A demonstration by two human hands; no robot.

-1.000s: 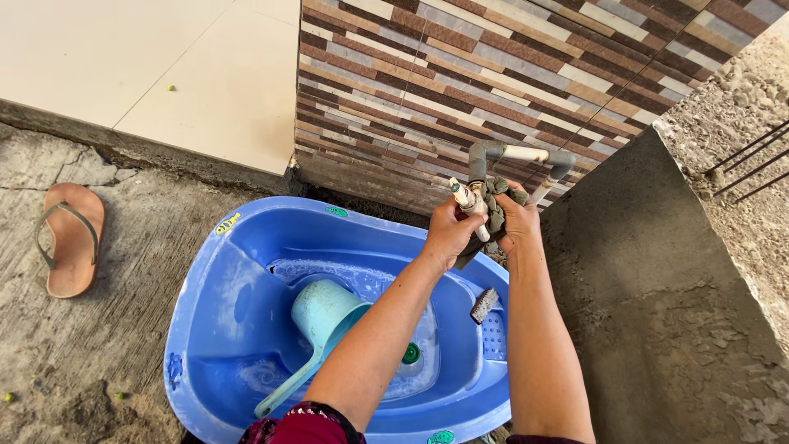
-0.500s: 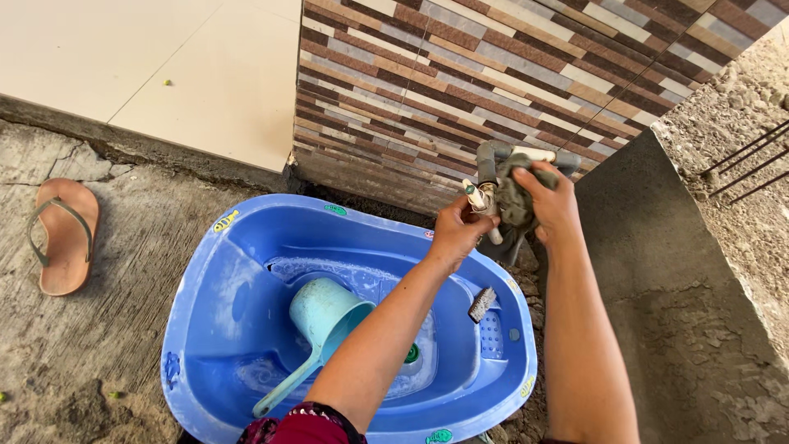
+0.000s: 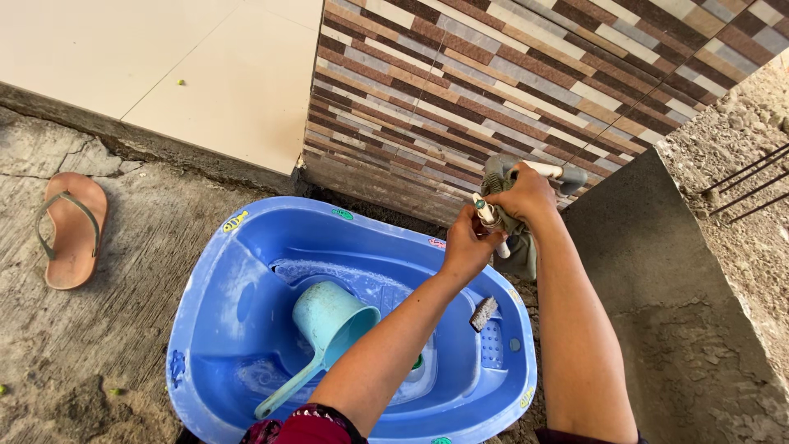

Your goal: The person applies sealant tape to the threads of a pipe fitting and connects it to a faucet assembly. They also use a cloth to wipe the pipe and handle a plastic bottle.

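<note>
Right hand (image 3: 530,196): fingers curled shut over a bunched grey-green cloth (image 3: 518,238), limp and wrinkled, which drapes down below the knuckles. The hand and cloth sit against a grey metal wall tap (image 3: 501,167) with a white cylindrical handle (image 3: 544,169) jutting to the right. Whether the palm also presses the tap body cannot be told.

Left hand (image 3: 464,247): closed around the stem of a slim white plastic toothbrush-like brush (image 3: 486,215), its tip pointing up beside the cloth, touching or nearly touching it.

Both hands are raised above the far right rim of a large oval blue plastic tub (image 3: 246,279), glossy and smooth, with small coloured stickers on its lip and a moulded ribbed shelf at the right end. A shallow film of soapy water lies in its bottom.

Inside the tub: a pale teal plastic dipper (image 3: 329,325), cup-shaped with a long straight handle, lying on its side with the mouth facing right. On the right shelf: a small scrubbing brush (image 3: 483,313) with pale bristles, tilted.

Behind: a wall of narrow ceramic strip tiles (image 3: 460,74) in brown, grey and cream, laid in diagonal bands; smooth cream floor tiles (image 3: 164,66) at upper left.

Ground: rough, cracked grey concrete (image 3: 90,345). A flat tan rubber sandal (image 3: 72,230) lies well left of the tub. A sloped grey cement slab (image 3: 657,296), coarse-textured, stands at right.
</note>
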